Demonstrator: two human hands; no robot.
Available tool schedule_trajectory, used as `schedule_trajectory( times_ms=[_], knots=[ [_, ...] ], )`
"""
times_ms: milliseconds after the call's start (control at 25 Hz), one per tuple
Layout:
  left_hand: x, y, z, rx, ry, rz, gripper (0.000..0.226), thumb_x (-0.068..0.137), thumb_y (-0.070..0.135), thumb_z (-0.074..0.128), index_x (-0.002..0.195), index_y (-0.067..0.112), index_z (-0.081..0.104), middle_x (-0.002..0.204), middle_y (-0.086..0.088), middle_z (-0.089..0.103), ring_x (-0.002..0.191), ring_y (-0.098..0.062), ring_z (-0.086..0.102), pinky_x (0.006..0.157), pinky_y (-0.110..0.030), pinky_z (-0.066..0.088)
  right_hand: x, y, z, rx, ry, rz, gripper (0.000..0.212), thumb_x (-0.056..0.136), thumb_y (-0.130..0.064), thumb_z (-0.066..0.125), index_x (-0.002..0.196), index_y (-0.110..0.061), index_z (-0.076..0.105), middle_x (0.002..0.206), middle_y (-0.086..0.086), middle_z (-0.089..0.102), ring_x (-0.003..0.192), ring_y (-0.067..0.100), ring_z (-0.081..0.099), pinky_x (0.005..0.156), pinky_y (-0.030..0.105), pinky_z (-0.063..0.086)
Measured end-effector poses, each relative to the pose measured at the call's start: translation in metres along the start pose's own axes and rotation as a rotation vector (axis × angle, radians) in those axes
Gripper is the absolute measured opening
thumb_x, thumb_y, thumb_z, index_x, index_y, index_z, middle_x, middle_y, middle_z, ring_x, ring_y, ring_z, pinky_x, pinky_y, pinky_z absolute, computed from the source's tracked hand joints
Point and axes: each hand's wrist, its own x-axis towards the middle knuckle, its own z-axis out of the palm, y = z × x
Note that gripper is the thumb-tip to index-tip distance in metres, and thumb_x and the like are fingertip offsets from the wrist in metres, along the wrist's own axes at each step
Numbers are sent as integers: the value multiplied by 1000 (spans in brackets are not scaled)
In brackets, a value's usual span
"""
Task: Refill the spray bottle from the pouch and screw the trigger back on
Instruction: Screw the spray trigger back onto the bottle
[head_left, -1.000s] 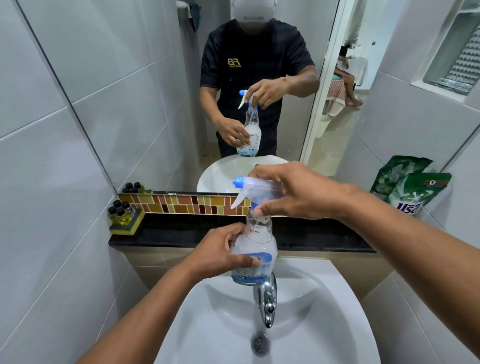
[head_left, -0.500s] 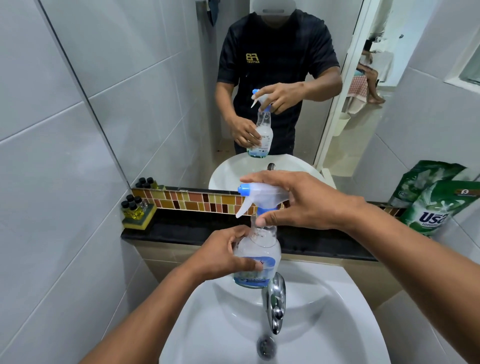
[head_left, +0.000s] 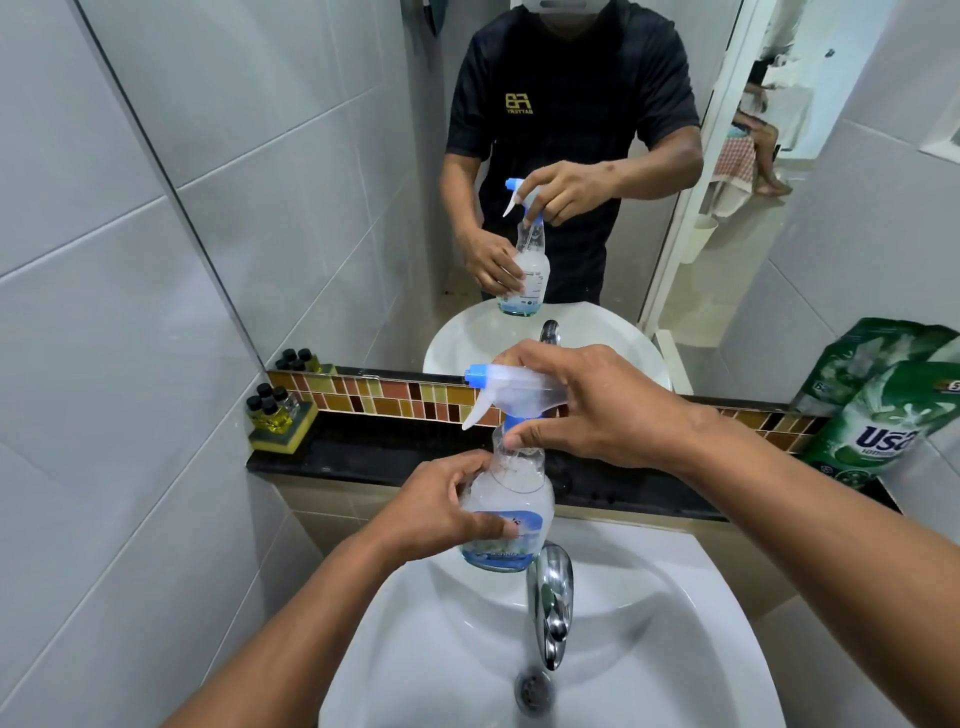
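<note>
A clear spray bottle (head_left: 514, 499) with a blue label stands upright on the back rim of the white sink (head_left: 675, 597), beside the tap. My left hand (head_left: 441, 514) wraps around its body. A white trigger head (head_left: 511, 392) with a blue nozzle sits on the neck, nozzle pointing left. My right hand (head_left: 597, 410) grips the trigger head, thumb and fingers pinching the blue collar. A green refill pouch (head_left: 883, 421) leans against the wall at the right end of the black ledge, apart from both hands.
A chrome tap (head_left: 550, 597) juts over the basin just right of the bottle. Small dark-capped bottles (head_left: 272, 408) stand on a yellow sponge at the ledge's left end. A mirror (head_left: 322, 182) behind shows me. Tiled walls close in on both sides.
The view has shifted slightly; both hands stay on the bottle. My right hand's fingers have shifted a little around the trigger's collar.
</note>
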Motion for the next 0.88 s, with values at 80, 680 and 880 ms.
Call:
schedule_trajectory(
  times_ms=[80, 680, 880],
  knots=[
    [-1, 3, -5, 1, 5, 3, 65, 73, 22, 99, 132, 29, 74, 124, 9, 84, 116, -13, 81, 109, -48, 62, -1, 3, -2, 53, 27, 62, 81, 71, -46, 90, 142, -39, 51, 108, -16, 68, 93, 7, 67, 78, 20, 55],
    [76, -68, -193, 142, 130, -255, 56, 79, 6, 94, 128, 19, 69, 133, -6, 78, 125, -27, 74, 116, -42, 55, 170, 56, 198, 268, 50, 307, 59, 84, -33, 81, 138, -28, 58, 128, -5, 69, 101, 16, 70, 89, 42, 59],
    [96, -106, -226, 221, 176, -406, 50, 83, 2, 90, 123, 13, 63, 117, 0, 73, 116, -27, 69, 108, -38, 55, 225, 63, 246, 270, -15, 365, 55, 88, -31, 78, 138, -28, 54, 133, 1, 66, 121, 22, 63, 97, 40, 55]
  ],
)
